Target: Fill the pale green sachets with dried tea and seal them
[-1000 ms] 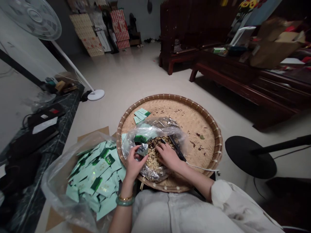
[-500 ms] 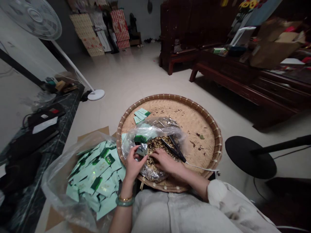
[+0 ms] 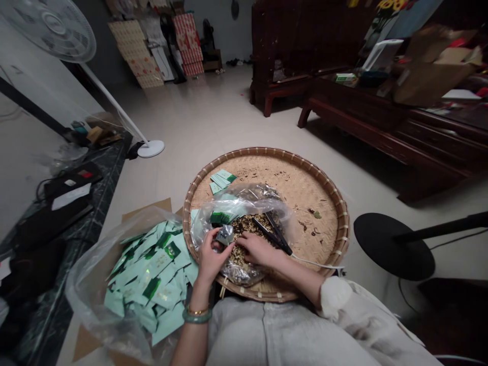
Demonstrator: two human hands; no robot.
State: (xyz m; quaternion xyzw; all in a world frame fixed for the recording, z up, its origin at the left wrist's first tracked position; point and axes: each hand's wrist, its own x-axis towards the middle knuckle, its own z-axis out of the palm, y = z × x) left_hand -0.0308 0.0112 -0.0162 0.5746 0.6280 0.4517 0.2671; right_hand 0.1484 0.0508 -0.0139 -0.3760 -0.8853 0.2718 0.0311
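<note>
While the left hand (image 3: 211, 258) pinches a packet (image 3: 225, 234) above the tray (image 3: 308, 188), seemingly to steady it near the mix (image 3: 246, 223), the right hand (image 3: 257, 248) curls over that mix; whether it grips anything, I cannot tell.

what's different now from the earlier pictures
The right hand has moved left over the dried bits, closer to the silvery packet; whether it grips anything is unclear. The left hand still holds the packet, and the black two-armed tool stays put.

The right sleeve (image 3: 368, 317) is pale and loose. A gold bracelet (image 3: 198, 311) and green bangle (image 3: 197, 317) ring the left wrist (image 3: 201, 296).
</note>
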